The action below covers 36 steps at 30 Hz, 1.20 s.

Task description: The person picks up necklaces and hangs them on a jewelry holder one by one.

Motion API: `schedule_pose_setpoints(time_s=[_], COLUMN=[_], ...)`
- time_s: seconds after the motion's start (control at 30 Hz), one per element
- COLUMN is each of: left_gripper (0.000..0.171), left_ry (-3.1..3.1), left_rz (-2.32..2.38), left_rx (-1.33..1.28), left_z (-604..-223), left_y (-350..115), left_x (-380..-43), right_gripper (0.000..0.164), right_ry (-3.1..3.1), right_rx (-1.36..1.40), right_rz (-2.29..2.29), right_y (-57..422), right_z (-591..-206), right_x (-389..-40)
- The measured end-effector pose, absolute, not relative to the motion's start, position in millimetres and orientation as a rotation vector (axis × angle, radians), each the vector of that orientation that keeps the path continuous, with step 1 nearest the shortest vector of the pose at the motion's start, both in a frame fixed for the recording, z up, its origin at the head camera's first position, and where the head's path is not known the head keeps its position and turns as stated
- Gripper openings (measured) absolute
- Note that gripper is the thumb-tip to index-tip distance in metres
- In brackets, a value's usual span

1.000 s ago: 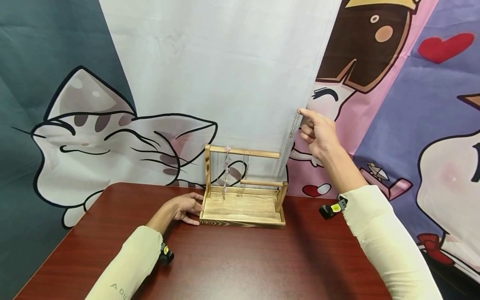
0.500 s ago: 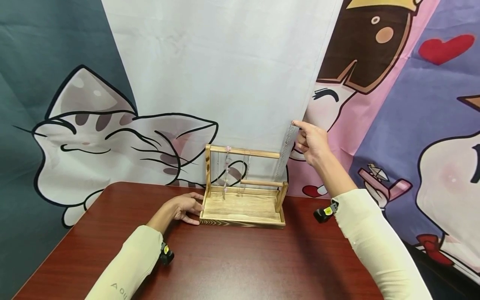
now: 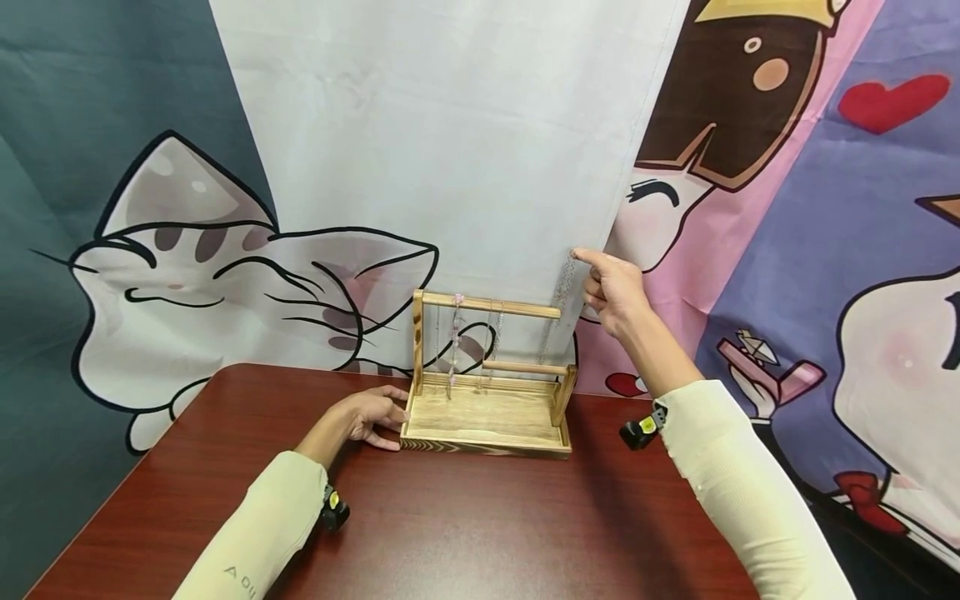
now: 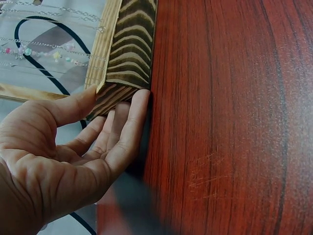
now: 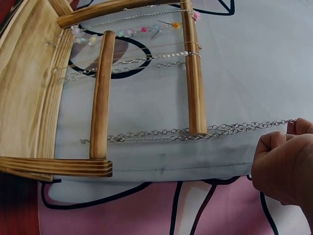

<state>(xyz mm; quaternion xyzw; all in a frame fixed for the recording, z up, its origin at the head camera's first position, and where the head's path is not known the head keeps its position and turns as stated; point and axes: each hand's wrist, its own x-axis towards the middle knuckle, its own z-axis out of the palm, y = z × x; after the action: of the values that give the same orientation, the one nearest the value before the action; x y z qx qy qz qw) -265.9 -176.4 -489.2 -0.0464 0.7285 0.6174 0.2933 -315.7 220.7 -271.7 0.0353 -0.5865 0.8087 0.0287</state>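
Note:
A wooden jewelry stand [image 3: 480, 414] with a tray base and two crossbars stands at the back of the table. My left hand [image 3: 369, 417] holds its left end; in the left wrist view the thumb is on the tray rim [image 4: 102, 73] and the fingers lie against the outer side. Up at the right, my right hand [image 3: 621, 293] pinches the top of a silver chain necklace [image 5: 244, 128] between thumb and index finger. Its strands hang down beside the free end of the upper bar [image 5: 198, 125]; whether they straddle it I cannot tell.
A pink beaded necklace [image 3: 453, 337] and several fine chains [image 3: 498, 329] hang from the upper bar. The lower bar [image 3: 525, 367] sits below, joined to the right post. A cartoon-printed cloth [image 3: 450, 150] hangs behind the red-brown table [image 3: 480, 525].
My right hand has moved left and down with the chain necklace, bringing it close to the upper bar's free end. The left hand has stayed on the stand.

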Motion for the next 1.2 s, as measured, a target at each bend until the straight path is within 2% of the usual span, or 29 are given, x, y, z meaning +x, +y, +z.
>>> schedule_pose_setpoints(time_s=[0.7,0.93,1.2], left_gripper=[0.060,0.060,0.060], left_ry=[1.946,1.947,1.945], left_rz=[1.635,1.634,1.638], left_rx=[-0.124,-0.122,-0.133], left_z=[-489.7,-490.3,-489.2], left_y=[-176.2,-178.1,-177.1], left_x=[-266.6,-265.6,-267.0], right_gripper=[0.025,0.030,0.025], right_ry=[-1.858,-1.900,-1.920], right_rx=[0.114,0.124,0.142], right_rz=[2.512,2.481,2.455], right_y=[213.9,204.9,197.7], right_z=[-272.0,-275.4,-278.1], right_x=[-309.8,-309.9,-306.6])
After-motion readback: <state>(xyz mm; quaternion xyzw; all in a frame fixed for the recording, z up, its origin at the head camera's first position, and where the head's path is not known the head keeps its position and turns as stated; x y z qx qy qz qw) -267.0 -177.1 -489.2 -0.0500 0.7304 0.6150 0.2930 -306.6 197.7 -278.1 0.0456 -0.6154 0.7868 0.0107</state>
